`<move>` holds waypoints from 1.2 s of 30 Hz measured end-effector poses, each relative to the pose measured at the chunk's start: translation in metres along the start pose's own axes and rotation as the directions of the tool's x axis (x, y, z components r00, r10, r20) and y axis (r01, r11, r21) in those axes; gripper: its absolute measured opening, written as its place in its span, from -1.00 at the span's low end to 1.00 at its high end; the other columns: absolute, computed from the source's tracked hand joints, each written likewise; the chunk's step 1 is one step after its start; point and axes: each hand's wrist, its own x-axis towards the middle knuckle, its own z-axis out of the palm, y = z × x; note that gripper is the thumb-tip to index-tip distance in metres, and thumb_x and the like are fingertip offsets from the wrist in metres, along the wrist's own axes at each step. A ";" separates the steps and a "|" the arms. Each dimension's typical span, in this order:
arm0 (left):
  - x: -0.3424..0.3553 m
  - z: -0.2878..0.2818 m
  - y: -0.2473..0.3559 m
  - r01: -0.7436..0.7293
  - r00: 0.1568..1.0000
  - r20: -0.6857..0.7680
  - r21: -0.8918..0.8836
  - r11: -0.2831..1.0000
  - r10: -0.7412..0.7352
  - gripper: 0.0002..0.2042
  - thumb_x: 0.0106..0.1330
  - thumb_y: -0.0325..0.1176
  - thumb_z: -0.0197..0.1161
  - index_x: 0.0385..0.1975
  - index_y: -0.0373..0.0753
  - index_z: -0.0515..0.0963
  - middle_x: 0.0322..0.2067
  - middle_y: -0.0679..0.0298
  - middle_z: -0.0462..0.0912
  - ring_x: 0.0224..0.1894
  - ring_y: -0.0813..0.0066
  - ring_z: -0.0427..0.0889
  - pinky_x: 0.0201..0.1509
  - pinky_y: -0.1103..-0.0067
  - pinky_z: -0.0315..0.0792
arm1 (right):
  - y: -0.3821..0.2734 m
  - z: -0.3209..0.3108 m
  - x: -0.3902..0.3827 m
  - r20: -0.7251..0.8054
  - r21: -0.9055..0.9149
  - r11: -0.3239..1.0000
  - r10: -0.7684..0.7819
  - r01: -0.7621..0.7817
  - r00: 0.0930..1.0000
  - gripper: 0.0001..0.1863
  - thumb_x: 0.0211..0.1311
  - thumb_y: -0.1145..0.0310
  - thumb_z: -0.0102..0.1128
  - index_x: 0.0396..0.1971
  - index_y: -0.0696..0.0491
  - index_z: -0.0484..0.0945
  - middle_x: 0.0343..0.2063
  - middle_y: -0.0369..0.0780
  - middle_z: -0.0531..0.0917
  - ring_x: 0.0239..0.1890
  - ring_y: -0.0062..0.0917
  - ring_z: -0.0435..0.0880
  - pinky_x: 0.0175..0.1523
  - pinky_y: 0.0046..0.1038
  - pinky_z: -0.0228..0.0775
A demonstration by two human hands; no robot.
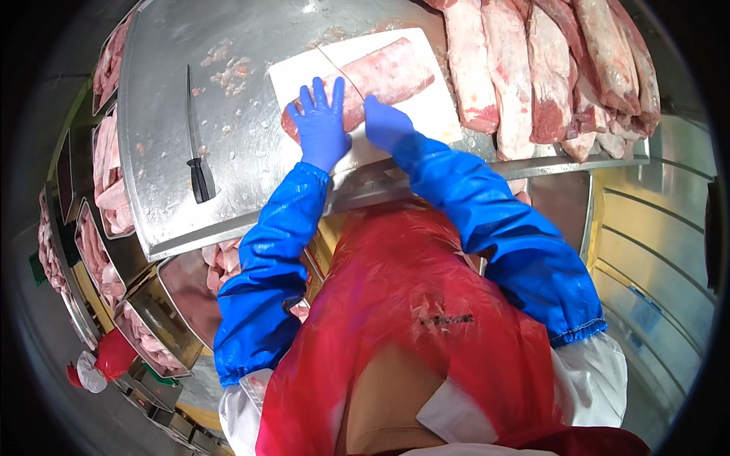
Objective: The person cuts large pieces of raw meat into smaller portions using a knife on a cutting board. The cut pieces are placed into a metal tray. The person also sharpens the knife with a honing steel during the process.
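Observation:
A long pale pink piece of meat, like a pork loin (395,72), lies slantwise on a white cutting board (437,114). My left hand (321,125), in a blue glove, rests on the loin's left part with its fingers spread. In my gloved right hand (386,123), closed at the loin's near side, is a knife (339,70). Its thin blade runs across the top of the meat toward the far left, just right of my left fingers. The handle is hidden in my fist. How deep the blade sits I cannot tell.
A second knife (194,144) with a black handle lies on the steel table (243,167). Meat scraps (234,76) are scattered beyond it. Several long loins (532,76) are piled at the right. Metal trays of meat (114,167) stand along the left, and a person in red (114,356) is beyond.

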 end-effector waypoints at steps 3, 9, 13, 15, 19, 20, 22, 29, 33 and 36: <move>0.023 -0.005 -0.006 0.062 0.993 0.101 -0.047 0.997 -0.057 -0.06 -0.12 -0.10 0.44 0.38 -0.08 0.18 0.27 -0.02 0.26 0.27 -0.08 0.28 0.27 0.00 0.18 | 0.033 0.022 -0.042 -0.084 0.094 0.994 -0.040 0.048 0.996 -0.62 0.46 0.25 -0.32 0.07 0.10 0.40 -0.12 0.05 0.64 -0.07 -0.01 0.61 0.06 -0.11 0.41; 0.105 -0.003 -0.131 0.375 0.922 0.385 -0.855 0.360 -0.046 -0.31 0.10 -0.10 0.35 0.21 -0.31 0.35 0.02 0.06 0.56 -0.03 0.17 0.62 0.07 0.29 0.51 | 0.083 -0.057 -0.163 0.075 -0.026 0.997 -0.069 0.071 0.995 -0.81 0.37 0.28 -0.05 -0.19 0.09 0.38 -0.44 0.02 0.62 -0.37 0.04 0.60 -0.27 0.00 0.41; 0.131 0.011 -0.093 0.560 0.817 0.533 -0.824 -0.083 0.221 -0.36 0.22 -0.20 0.22 0.30 -0.34 0.30 0.19 0.15 0.47 0.18 0.31 0.46 0.35 0.47 0.25 | 0.112 -0.099 -0.192 -0.043 0.134 0.989 -0.063 0.068 0.997 -0.80 0.38 0.27 0.02 -0.26 0.11 0.42 -0.51 0.04 0.59 -0.40 0.05 0.59 -0.35 -0.03 0.38; 0.124 0.030 -0.056 0.506 0.818 0.485 -0.863 0.014 0.308 -0.29 0.21 -0.17 0.24 0.36 -0.31 0.21 0.26 0.15 0.39 0.27 0.31 0.36 0.39 0.48 0.19 | 0.110 -0.114 -0.181 -0.271 0.302 0.953 0.080 0.006 0.959 -0.78 0.40 0.25 0.06 -0.28 0.13 0.42 -0.60 -0.02 0.56 -0.50 -0.06 0.61 -0.41 -0.15 0.37; 0.105 -0.022 0.054 0.066 0.838 0.510 -0.445 0.893 0.193 -0.11 0.09 -0.10 0.37 0.39 -0.31 0.09 0.25 -0.03 0.37 0.32 0.17 0.34 0.34 0.37 0.28 | 0.143 -0.083 -0.137 -0.042 0.765 0.586 0.457 -0.266 0.888 -0.68 0.41 0.24 0.08 -0.05 0.19 0.43 -0.36 -0.15 0.60 -0.32 -0.36 0.60 -0.20 -0.35 0.45; 0.098 -0.015 0.057 0.101 0.835 0.499 -0.553 0.827 0.232 -0.10 0.08 -0.10 0.39 0.39 -0.32 0.09 0.27 -0.05 0.34 0.34 0.13 0.31 0.36 0.36 0.25 | 0.145 -0.074 -0.125 0.072 0.820 0.482 0.448 -0.308 0.891 -0.65 0.42 0.25 0.07 0.02 0.20 0.42 -0.26 -0.17 0.61 -0.24 -0.42 0.59 -0.12 -0.39 0.48; 0.053 0.019 0.052 0.199 0.890 0.378 -0.826 0.527 0.257 -0.08 0.06 -0.11 0.42 0.39 -0.33 0.08 0.29 -0.08 0.29 0.37 0.09 0.25 0.39 0.34 0.19 | 0.126 -0.061 -0.109 -0.146 0.575 0.806 0.273 -0.143 0.951 -0.53 0.40 0.21 0.08 0.15 0.22 0.36 0.00 -0.07 0.50 0.02 -0.34 0.51 0.16 -0.38 0.34; -0.040 0.018 0.010 0.326 0.914 0.321 -0.945 -0.021 -0.246 0.00 0.13 -0.22 0.41 0.43 -0.36 -0.17 0.28 -0.08 0.21 0.34 0.18 0.23 0.37 0.40 0.19 | 0.063 -0.069 0.019 0.197 0.663 0.748 -0.198 0.018 0.960 -0.40 0.30 0.41 0.13 0.29 0.23 0.20 0.17 -0.14 0.45 0.16 -0.48 0.46 0.21 -0.43 0.35; -0.149 0.000 -0.041 0.400 0.693 0.427 -0.898 -0.183 -0.581 -0.09 0.13 -0.33 0.35 0.39 -0.36 -0.12 0.15 -0.01 0.32 0.15 0.28 0.40 0.11 0.47 0.42 | -0.063 0.000 0.054 0.380 0.708 0.704 -0.440 0.050 0.814 -0.50 0.34 0.33 0.08 0.21 0.22 0.35 0.04 -0.18 0.58 0.09 -0.49 0.53 0.26 -0.44 0.29; -0.269 -0.031 -0.085 0.255 0.506 0.422 -0.906 -0.337 -0.752 -0.12 0.17 -0.40 0.22 0.44 -0.31 -0.19 0.21 0.06 0.31 0.11 0.31 0.45 0.04 0.49 0.48 | -0.154 0.085 0.016 0.534 0.767 0.638 -0.587 -0.058 0.609 -0.54 0.34 0.32 0.07 0.21 0.15 0.38 0.00 -0.21 0.59 0.07 -0.49 0.54 0.23 -0.43 0.32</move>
